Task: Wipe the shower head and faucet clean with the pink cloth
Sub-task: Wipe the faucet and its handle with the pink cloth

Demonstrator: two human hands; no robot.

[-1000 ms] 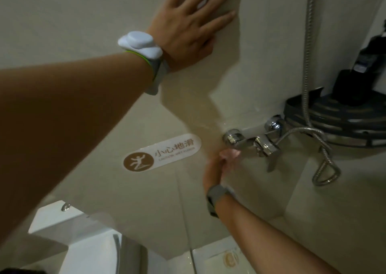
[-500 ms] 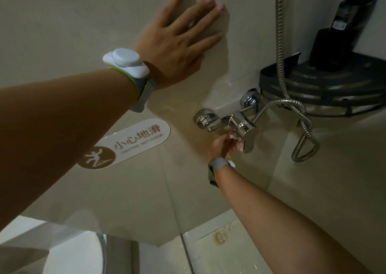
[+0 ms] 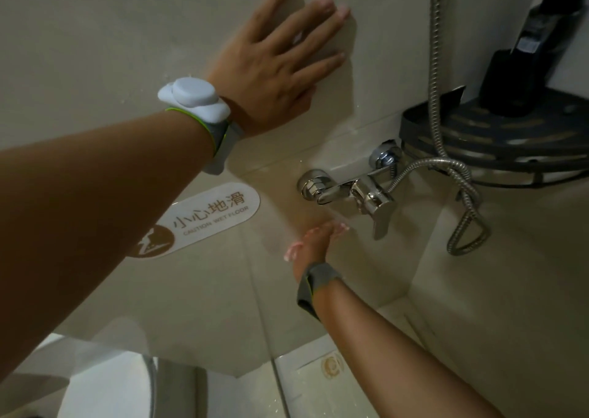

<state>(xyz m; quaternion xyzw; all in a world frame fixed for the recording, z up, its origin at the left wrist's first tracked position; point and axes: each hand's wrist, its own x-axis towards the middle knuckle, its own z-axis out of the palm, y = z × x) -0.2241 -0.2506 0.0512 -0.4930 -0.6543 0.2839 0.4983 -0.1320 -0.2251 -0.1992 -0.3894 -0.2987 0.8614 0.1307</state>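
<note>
Faucet (image 3: 350,191) hangs just above right hand (image 3: 314,242), fingers open, no cloth visible. Left hand (image 3: 274,64) spread flat on wall tile (image 3: 95,35), likely bracing lean.

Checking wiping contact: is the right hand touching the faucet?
Apart. The head view shows bare tile between the right hand and the faucet above it.

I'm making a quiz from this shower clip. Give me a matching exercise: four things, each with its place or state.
Things:
1. left hand
2. right hand
3. faucet
4. hose

Places or states:
A. hanging down, looped under the shelf
B. open, below the chrome fitting
C. flat on the wall
D. mounted on the wall, handle pointing down

Pairs: 1-C, 2-B, 3-D, 4-A
</note>
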